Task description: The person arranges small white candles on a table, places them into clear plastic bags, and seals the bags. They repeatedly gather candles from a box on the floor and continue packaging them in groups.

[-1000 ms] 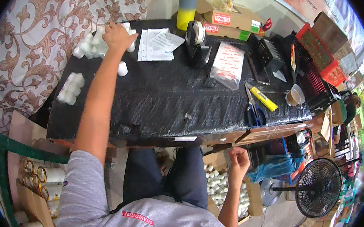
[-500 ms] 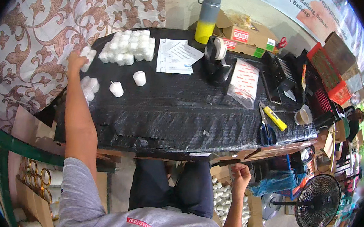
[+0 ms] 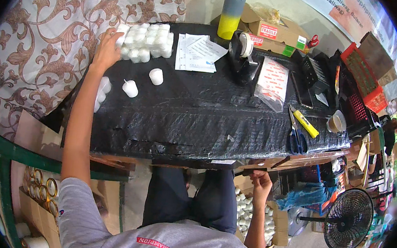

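My left hand [image 3: 108, 50] reaches to the back left of the table, its fingers closed on a small pack of white candles [image 3: 122, 30] at the left end of a pile of wrapped white candles [image 3: 148, 41]. Below that arm, another wrapped pack of candles [image 3: 102, 94] lies partly hidden by the forearm. Two loose white candles stand apart nearby: one candle [image 3: 156, 76] and, left of it, one candle [image 3: 130, 88] with its wick showing. My right hand [image 3: 262, 182] hangs by the table's front edge, fingers curled together, with nothing visible in them.
Papers [image 3: 200, 53], a tape dispenser [image 3: 243, 57], a bottle [image 3: 231, 13], a plastic packet [image 3: 271, 85], scissors [image 3: 295, 135] and a yellow cutter [image 3: 306, 123] lie on the black-covered table [image 3: 184, 123]. A box of white pieces [image 3: 282, 221] and a fan [image 3: 348, 220] stand below, right.
My left hand has carried the small candle pack to the right, up against the pile. My right hand has risen slightly toward the table edge.
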Demonstrator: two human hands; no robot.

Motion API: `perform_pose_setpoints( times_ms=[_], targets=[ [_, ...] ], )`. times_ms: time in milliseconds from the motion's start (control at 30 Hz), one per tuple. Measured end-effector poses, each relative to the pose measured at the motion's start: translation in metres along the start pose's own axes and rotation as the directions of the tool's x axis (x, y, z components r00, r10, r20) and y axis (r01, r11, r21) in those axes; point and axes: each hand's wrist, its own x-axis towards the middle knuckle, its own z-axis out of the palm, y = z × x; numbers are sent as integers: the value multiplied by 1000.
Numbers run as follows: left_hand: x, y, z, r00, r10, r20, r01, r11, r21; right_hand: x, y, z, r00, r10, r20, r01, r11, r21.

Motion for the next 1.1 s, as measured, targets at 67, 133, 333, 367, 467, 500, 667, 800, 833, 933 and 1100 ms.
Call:
perform_pose_setpoints(
  times_ms=[67, 133, 333, 367, 467, 500, 667, 800, 833, 933, 1100],
  targets=[
    [0, -9, 10, 999, 44, -33, -42, 998, 55, -5, 3, -3, 1000, 5, -3, -5, 1000, 12],
    [2, -14, 21, 995, 78, -54, -69, 985, 157, -8, 2, -2, 1000, -11, -24, 10, 1000, -21],
    [11, -21, 28, 999, 44, -30, -39, 987, 156, -17, 16, -26, 998, -21, -67, 15, 997, -77],
    [13, -18, 30, 999, 36, -39, -29, 988, 153, -20, 17, -27, 996, -6, -85, 0, 997, -78],
    [14, -9, 33, 987, -151, -60, 153, 987, 41, -30, 19, -30, 993, 47, -106, -58, 993, -101],
    [14, -9, 38, 980, -198, -34, 201, 976, 82, -33, 21, -31, 993, 64, -103, -74, 992, -98],
    [4, -29, 36, 979, -203, 18, 196, 963, 186, -46, 27, -31, 997, 35, -63, -40, 996, -76],
    [-5, 1, 29, 995, 101, -6, -99, 989, 109, -51, 49, -38, 992, 67, -106, -81, 988, -133],
    [-4, 10, 26, 983, 182, 18, -183, 979, 87, -52, 50, -38, 991, 90, -99, -103, 986, -133],
    [3, 37, 22, 982, 94, 164, -103, 993, 50, -52, 37, -30, 988, 113, -100, -128, 979, -159],
    [5, 35, 34, 990, -28, 139, 3, 985, 171, -62, 31, -28, 997, 80, -25, -83, 963, -255]
  ],
)
